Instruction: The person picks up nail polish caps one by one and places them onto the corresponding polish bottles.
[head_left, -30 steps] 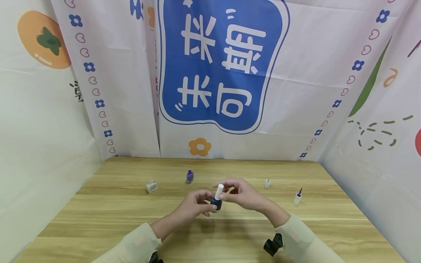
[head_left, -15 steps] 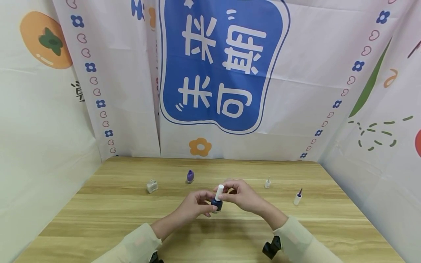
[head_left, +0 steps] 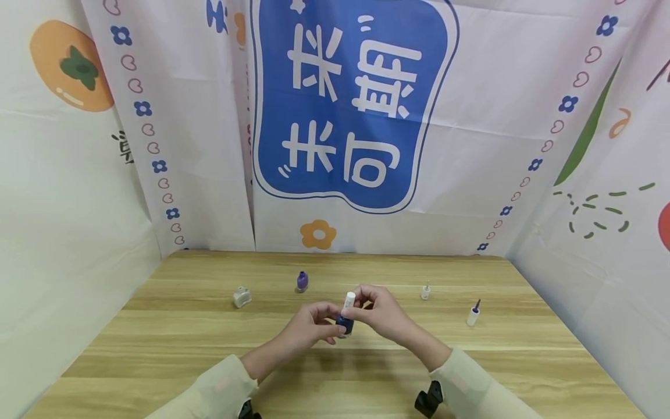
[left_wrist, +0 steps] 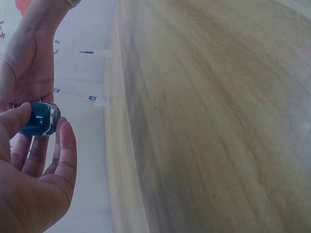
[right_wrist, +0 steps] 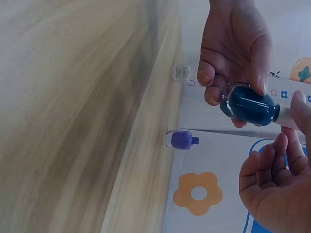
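Observation:
A dark blue nail polish bottle [head_left: 344,325] with a white cap [head_left: 349,299] is held above the table, tilted slightly. My left hand [head_left: 314,326] grips the glass body between thumb and fingers. With thumb and fingertips, my right hand [head_left: 382,311] pinches the cap. In the right wrist view the bottle [right_wrist: 250,106] shows a short dark neck beside the cap [right_wrist: 287,116]. From the left wrist, the bottle's base end [left_wrist: 51,119] faces the camera and the cap is hidden.
On the wooden table [head_left: 335,384] stand an uncapped purple polish bottle [head_left: 302,281] and a pale clear bottle [head_left: 242,297] at the back left. To the right are a white cap with brush up [head_left: 426,292] and another with a purple-coated brush [head_left: 473,315]. Printed cloth walls surround the table.
My right hand has turned a little on the cap, its wrist shifting slightly left, and small print on the cap now shows. The left hand and bottle stay nearly still.

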Demonstrator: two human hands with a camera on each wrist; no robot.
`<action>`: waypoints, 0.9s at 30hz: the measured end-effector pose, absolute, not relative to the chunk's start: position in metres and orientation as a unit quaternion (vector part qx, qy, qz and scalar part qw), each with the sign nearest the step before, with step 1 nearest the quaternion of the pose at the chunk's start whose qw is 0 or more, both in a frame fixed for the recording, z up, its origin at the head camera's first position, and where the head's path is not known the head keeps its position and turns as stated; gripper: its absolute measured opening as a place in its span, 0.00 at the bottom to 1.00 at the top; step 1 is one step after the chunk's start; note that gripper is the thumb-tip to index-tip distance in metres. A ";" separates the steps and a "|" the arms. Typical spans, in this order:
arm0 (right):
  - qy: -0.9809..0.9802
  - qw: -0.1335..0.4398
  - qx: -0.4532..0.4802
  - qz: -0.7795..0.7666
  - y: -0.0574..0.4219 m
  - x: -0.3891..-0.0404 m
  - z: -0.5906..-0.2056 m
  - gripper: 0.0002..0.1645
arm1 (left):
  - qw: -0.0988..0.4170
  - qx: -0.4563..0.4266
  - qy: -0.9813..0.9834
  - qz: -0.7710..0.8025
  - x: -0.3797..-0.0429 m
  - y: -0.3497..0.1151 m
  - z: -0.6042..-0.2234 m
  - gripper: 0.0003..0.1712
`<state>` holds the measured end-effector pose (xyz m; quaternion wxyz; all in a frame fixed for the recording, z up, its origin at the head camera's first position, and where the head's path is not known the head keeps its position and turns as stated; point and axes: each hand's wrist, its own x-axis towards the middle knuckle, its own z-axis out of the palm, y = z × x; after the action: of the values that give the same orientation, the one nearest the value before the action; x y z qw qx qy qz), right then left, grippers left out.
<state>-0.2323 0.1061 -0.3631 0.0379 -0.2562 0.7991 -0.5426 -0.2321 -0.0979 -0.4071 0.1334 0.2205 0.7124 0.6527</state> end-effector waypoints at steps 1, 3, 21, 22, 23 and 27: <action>0.800 0.035 -0.255 -0.542 0.105 -0.228 -0.359 0.06 | 0.133 0.220 0.713 0.652 -0.232 -0.098 -0.407 0.17; 0.801 0.032 -0.252 -0.542 0.104 -0.222 -0.352 0.08 | 0.134 0.220 0.713 0.652 -0.232 -0.098 -0.407 0.16; 0.790 0.051 -0.295 -0.536 0.116 -0.249 -0.373 0.12 | 0.135 0.216 0.709 0.658 -0.231 -0.098 -0.407 0.18; 0.787 0.054 -0.304 -0.535 0.117 -0.249 -0.371 0.12 | 0.135 0.216 0.709 0.657 -0.231 -0.098 -0.407 0.18; 0.784 0.059 -0.312 -0.534 0.118 -0.249 -0.370 0.13 | 0.133 0.217 0.710 0.657 -0.231 -0.098 -0.407 0.18; 0.777 0.076 -0.341 -0.524 0.119 -0.250 -0.366 0.15 | 0.129 0.223 0.710 0.655 -0.231 -0.097 -0.408 0.17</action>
<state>-0.2500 0.1194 -0.3664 0.0758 -0.3410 0.7770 -0.5237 -0.2306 -0.0974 -0.4079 0.1294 0.2233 0.7101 0.6551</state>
